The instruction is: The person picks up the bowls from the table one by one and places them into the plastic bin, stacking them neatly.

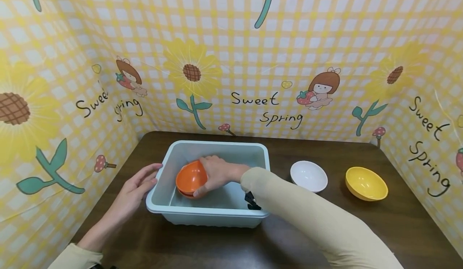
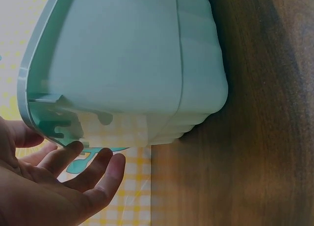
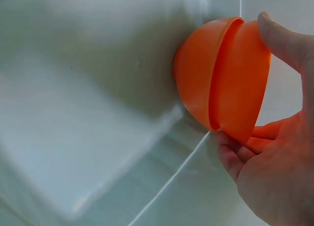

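My right hand (image 1: 217,172) reaches into a pale blue-green plastic basin (image 1: 213,210) and grips an orange bowl (image 1: 192,176) by its rim, thumb on one side and fingers on the other. In the right wrist view, this upper bowl (image 3: 243,83) sits nested in a second orange bowl (image 3: 196,71), whose foot is at the basin floor. The fingertips come right to the lower bowl's rim. On the basin's left side, my left hand (image 1: 135,186) touches the rim with loosely spread fingers, seen close up in the left wrist view.
To the right of the basin, a white bowl (image 1: 308,176) stands on the dark wooden table (image 1: 144,237), partly behind the right sleeve (image 1: 311,212). Farther right is a yellow bowl (image 1: 366,184). A yellow checked cloth (image 1: 246,60) walls the table at the back and sides.
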Demonstrator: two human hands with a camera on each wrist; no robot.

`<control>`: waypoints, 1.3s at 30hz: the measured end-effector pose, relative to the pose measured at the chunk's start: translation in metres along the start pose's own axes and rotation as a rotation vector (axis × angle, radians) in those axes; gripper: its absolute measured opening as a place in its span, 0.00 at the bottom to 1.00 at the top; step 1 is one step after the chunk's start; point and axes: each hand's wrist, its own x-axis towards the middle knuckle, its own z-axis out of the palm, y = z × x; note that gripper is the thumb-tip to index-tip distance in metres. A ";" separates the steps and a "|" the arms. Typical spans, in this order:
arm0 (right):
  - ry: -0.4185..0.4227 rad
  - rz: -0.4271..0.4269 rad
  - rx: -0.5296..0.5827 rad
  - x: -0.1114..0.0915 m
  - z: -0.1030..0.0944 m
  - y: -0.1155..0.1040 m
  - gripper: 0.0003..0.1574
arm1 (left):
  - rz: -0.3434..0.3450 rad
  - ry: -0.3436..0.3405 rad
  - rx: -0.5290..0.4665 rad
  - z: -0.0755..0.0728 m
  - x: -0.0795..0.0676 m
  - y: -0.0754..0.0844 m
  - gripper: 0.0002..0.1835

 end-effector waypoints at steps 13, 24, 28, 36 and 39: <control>-0.022 0.028 -0.103 0.002 0.004 -0.004 0.63 | -0.003 -0.008 -0.002 0.000 -0.001 0.001 0.25; -0.029 0.028 -0.138 -0.002 0.009 -0.007 0.64 | 0.012 -0.013 0.008 0.000 -0.001 0.000 0.25; -0.036 0.037 -0.150 -0.004 0.010 -0.008 0.65 | 0.008 -0.015 0.015 0.000 0.000 0.001 0.25; -0.043 0.054 -0.175 -0.005 0.009 -0.008 0.65 | -0.034 -0.010 0.028 0.000 0.000 0.002 0.27; -0.047 0.049 -0.191 -0.005 0.009 -0.008 0.64 | -0.039 -0.010 0.023 0.001 -0.001 0.002 0.27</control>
